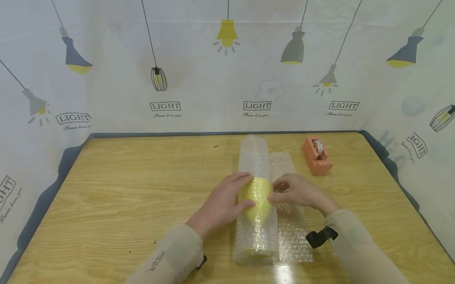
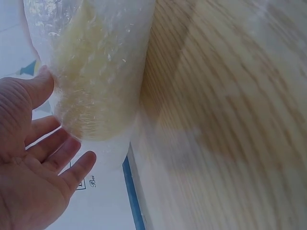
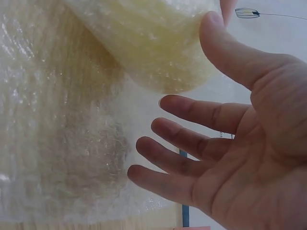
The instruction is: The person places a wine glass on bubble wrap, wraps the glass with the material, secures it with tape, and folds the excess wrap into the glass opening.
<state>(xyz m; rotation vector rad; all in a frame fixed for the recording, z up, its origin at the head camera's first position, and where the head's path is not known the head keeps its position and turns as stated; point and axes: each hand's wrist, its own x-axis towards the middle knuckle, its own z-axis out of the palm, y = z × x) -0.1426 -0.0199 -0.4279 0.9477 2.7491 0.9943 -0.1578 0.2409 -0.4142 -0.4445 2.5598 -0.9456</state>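
A yellow object [image 1: 259, 196] shows through layers of bubble wrap [image 1: 253, 155], which form a tube lying lengthwise on the table. The object's kind is hidden by the wrap. A flat tail of bubble wrap [image 1: 293, 238] spreads out to the right of the tube. My left hand [image 1: 225, 203] lies along the tube's left side, thumb and fingertips touching the wrap over the yellow part. On the opposite side my right hand [image 1: 297, 190] touches the roll with its thumb. In the right wrist view the fingers [image 3: 192, 139] are spread and nearly straight.
An orange tape dispenser [image 1: 317, 156] with a roll of tape stands behind and to the right of the wrap. The wooden table [image 1: 136, 178] is bounded at the back and sides by a pale cloth [image 1: 200, 87] printed with lamps.
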